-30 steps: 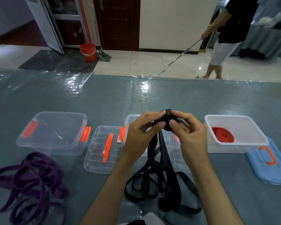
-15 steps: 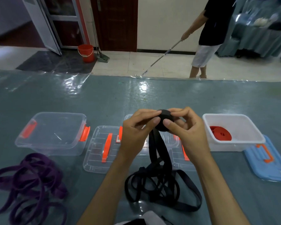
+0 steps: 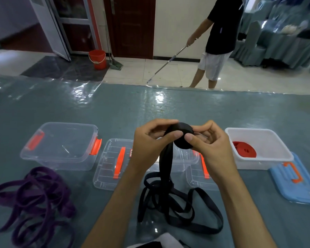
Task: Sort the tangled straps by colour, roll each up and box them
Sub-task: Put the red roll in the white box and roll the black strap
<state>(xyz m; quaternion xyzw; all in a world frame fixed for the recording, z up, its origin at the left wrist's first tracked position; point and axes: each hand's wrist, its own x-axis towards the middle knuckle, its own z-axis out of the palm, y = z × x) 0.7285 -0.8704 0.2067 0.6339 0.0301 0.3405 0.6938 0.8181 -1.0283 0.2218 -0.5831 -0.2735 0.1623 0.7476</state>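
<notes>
above the middle of the grey-green surface [image 3: 115,108], a black strap [image 3: 166,163] is held up between both hands, and its wound part forms a small black roll [image 3: 183,138] at the top. the roll is turned so that one flat round face looks toward the camera and slightly down. it is pinched by the left hand [image 3: 149,144], whose thumb tip is pressed against the near face while the fingers are curled over the top edge, and by the right hand [image 3: 209,149], whose thumb is laid on the same face and whose fingers are curled behind it. from the roll's left side the free strap is let down almost vertically, long axis running top to bottom, to a loose black tangle lying on the surface between the forearms, with one wide loop spread to the right.

a purple strap [image 3: 30,203] is heaped in loops at the near left. an open clear box [image 3: 61,145] with orange latches is set beyond it, and a clear lid [image 3: 113,161] with an orange handle lies flat just beside it. a second clear box [image 3: 184,158] is largely hidden behind the hands. to the right, a rolled red strap [image 3: 244,149] lies inside a white box [image 3: 261,138], with a blue lid [image 3: 297,183] beside it.
</notes>
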